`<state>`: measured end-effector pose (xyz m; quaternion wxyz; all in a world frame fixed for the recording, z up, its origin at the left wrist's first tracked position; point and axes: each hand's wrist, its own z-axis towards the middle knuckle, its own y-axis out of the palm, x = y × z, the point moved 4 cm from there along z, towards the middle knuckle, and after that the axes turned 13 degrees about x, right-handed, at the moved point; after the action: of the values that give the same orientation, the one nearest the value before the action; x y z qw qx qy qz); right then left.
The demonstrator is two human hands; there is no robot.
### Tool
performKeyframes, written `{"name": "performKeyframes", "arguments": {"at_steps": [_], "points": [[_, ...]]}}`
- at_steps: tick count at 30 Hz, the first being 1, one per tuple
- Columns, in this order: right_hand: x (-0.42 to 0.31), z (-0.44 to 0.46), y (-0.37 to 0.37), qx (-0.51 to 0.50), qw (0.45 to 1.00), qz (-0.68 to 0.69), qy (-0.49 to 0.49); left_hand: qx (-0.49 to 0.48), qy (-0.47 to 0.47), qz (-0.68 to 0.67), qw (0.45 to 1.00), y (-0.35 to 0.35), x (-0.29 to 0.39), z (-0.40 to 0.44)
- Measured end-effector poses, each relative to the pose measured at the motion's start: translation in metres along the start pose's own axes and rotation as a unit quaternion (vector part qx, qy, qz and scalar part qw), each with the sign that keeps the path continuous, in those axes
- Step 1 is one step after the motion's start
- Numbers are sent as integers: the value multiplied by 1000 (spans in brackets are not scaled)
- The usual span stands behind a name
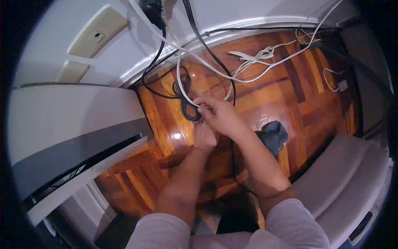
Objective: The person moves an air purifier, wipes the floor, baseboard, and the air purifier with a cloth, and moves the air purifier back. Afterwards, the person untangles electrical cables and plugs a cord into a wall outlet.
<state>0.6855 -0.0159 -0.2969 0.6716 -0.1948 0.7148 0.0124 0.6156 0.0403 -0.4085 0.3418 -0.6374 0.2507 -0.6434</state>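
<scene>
My right hand (222, 116) is closed, thumb and fingers pinching a white cable (180, 79) that loops down from the wall. Just below it my left hand (205, 136) is curled closed, its fingertips partly hidden by the right hand. What the left hand holds, if anything, I cannot make out. Beside both hands, a coiled bundle of black cable (185, 108) lies close to the left fingers; whether they touch is unclear. Another white cable (253, 79) sweeps from the upper left, past the hands, towards the upper right.
Black plugs (151, 11) sit at the wall, above a beige wall plate (98, 32). A tied white cord (259, 57) and a dark cloth (273, 137) lie on the wooden floor (306, 110). A light cushioned seat (340, 174) stands right, a furniture panel (83, 120) left.
</scene>
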Motion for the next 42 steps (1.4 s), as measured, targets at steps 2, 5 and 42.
{"name": "performKeyframes", "arguments": {"at_steps": [2,5,42], "points": [[-14,-10,6,47,998,-14,-31,119,-121,-158,973,-17,18,9],[-64,-30,18,70,988,117,-73,220,-249,-504,797,-41,37,2],[-260,-166,-6,-73,954,-123,-265,-146,-11,-433,890,-242,119,-61]]}}
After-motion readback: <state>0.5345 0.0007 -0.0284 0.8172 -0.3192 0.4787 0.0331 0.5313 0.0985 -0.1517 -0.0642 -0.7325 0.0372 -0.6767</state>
